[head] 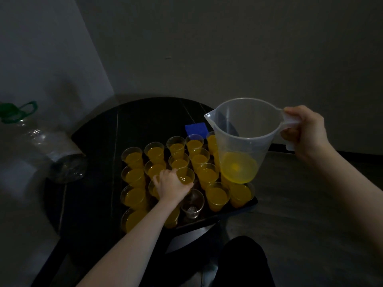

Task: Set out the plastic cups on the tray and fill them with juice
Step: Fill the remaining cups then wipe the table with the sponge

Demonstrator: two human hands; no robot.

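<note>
We are gripping a filled cup (185, 176) mid-tray with our left hand (172, 184), while our right hand (303, 131) is clasping the handle of the jug (242, 139), hovering upright over the tray's (251, 201) right side. One empty cup (192, 200) is standing just beside the left hand — everything else looks full. We are judging it best to steady that cup and tip slowly — little juice is remaining.

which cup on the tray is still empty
The clear cup at the tray's near edge, just right of the left wrist; every other cup holds orange juice.
</note>
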